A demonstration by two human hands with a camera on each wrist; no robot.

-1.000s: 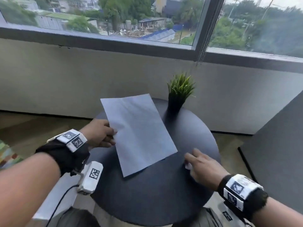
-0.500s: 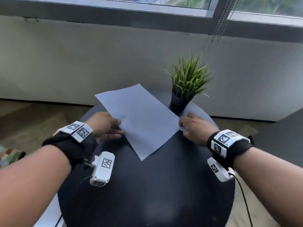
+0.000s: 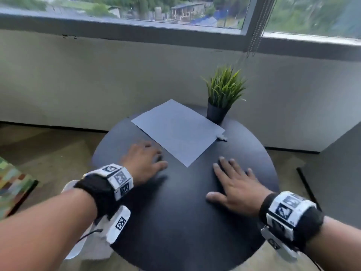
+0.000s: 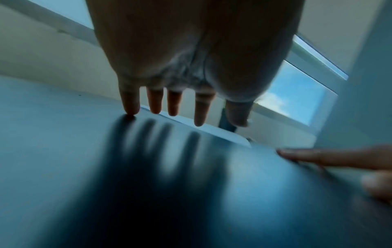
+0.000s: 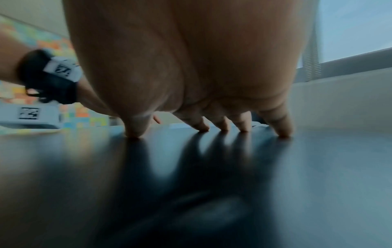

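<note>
A pale grey sheet of paper [image 3: 178, 132] lies flat on the round black table [image 3: 185, 222], turned like a diamond, with a small crumpled scrap [image 3: 221, 137] at its right corner. My left hand [image 3: 145, 161] hovers low over the table just left of the sheet's near corner, fingers spread and straight [image 4: 156, 104], holding nothing. My right hand [image 3: 232, 182] rests on the table to the right of that corner, its fingertips [image 5: 284, 129] touching the dark top. Neither hand touches the paper.
A small potted grass plant [image 3: 222, 94] in a black pot stands at the table's far right edge, beside the sheet. A white wall and window run behind. A dark panel [image 3: 336, 169] stands at right, a colourful patterned object [image 3: 11, 182] at left.
Both hands have let go of the sheet and drawn back toward me. The paper now lies flat farther back on the table; the scrap sits at its right corner.
</note>
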